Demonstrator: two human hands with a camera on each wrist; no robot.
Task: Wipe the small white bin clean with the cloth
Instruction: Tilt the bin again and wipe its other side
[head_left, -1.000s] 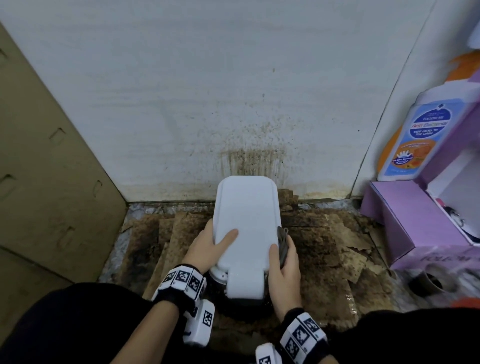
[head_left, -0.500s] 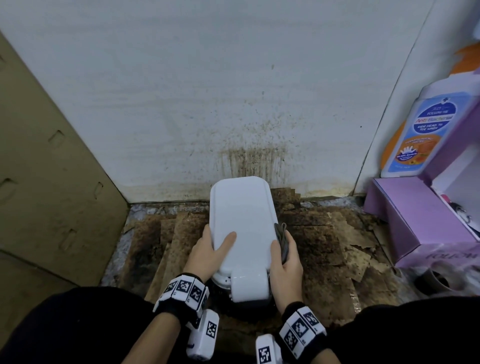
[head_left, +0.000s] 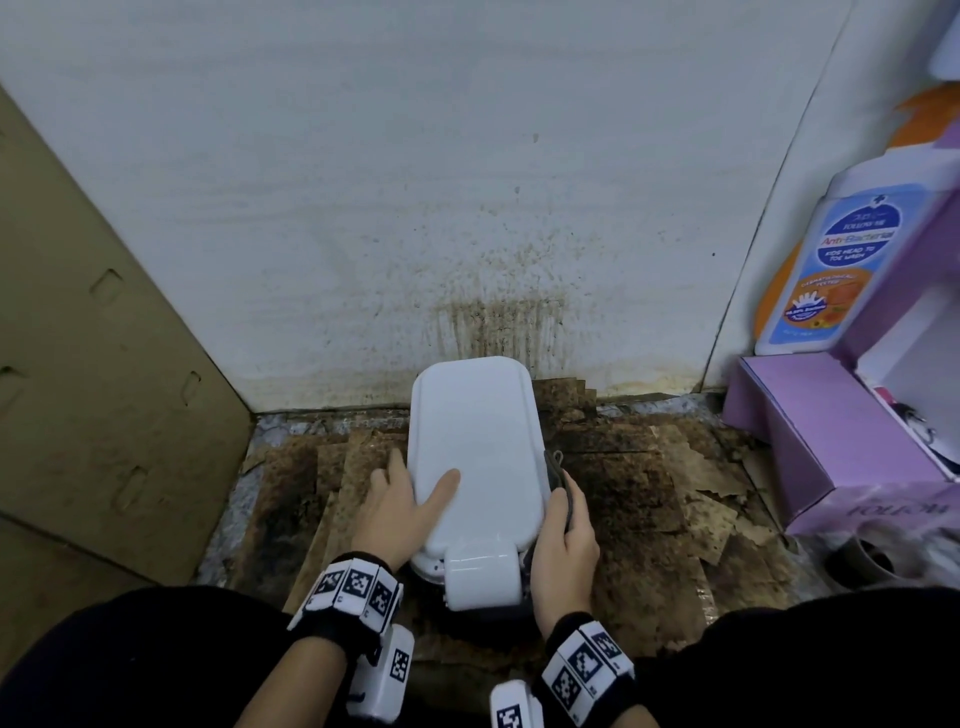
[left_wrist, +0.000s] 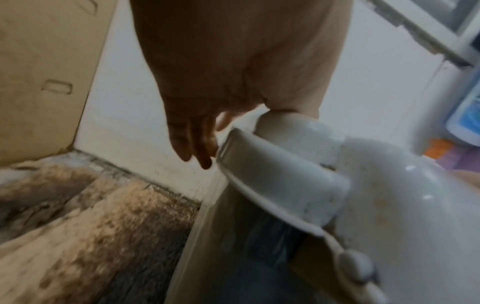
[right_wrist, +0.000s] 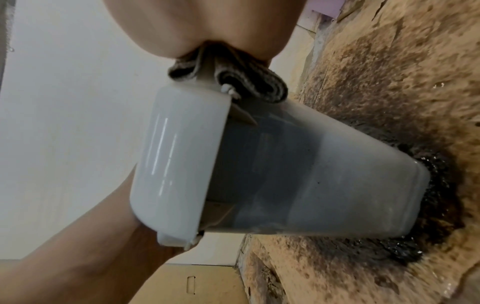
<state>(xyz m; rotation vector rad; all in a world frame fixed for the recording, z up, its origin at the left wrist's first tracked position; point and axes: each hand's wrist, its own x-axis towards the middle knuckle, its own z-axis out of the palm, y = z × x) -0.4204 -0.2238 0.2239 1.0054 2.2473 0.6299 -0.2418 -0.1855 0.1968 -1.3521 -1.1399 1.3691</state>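
The small white bin (head_left: 475, 441) stands on the stained floor by the wall, lid closed. My left hand (head_left: 402, 501) rests against its left side, thumb laid on the lid and fingers (left_wrist: 197, 148) straight down the side of the bin (left_wrist: 298, 185). My right hand (head_left: 566, 530) holds a bunched grey cloth (head_left: 558, 475) against the bin's right side, just under the lid rim. From the right wrist, the cloth (right_wrist: 233, 82) sits folded at the top edge of the bin (right_wrist: 272, 168), pinched in the right hand (right_wrist: 197, 26).
Brown stained cardboard sheets (head_left: 649, 499) cover the floor around the bin. A cardboard panel (head_left: 104, 364) stands at the left. A purple box (head_left: 831, 431) with a wash bottle (head_left: 841, 260) stands at the right. The white wall (head_left: 467, 182) behind is spattered brown.
The bin's far end has swung slightly left, and my left hand shifted left with it. My right hand stays with the cloth on the right side.
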